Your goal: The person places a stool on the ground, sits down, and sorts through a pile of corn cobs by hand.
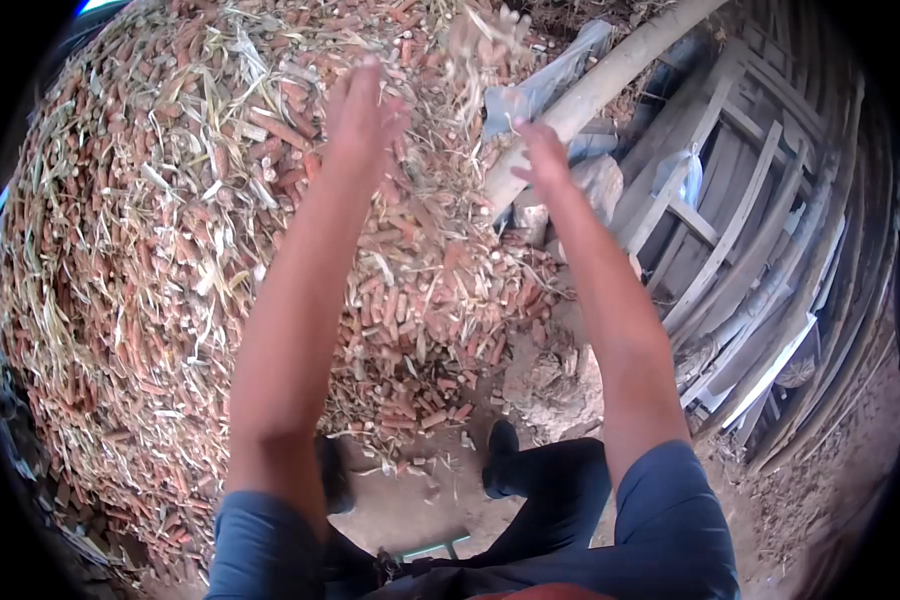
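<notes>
Both my arms reach forward over a large heap of corn cobs [180, 330] mixed with dry husks. My left hand [363, 112] is over the heap, its fingers apart and slightly blurred, with nothing visible in it. To the right, my right hand [542, 158] is open too, thumb and fingers spread, in front of a pale wooden pole [610, 85]. Beyond and between the hands, a blurred bunch of dry husks [485, 45] appears at the top of the view, apart from both hands. A greyish plastic sheet [550, 82] lies beside the pole.
Wooden frames and long planks [735, 190] lean in a stack at the right, with a bluish plastic bag [682, 175] on them. Stones [598, 185] lie beside the pole's lower end. A green-edged object [435, 548] is on the dirt floor between my legs.
</notes>
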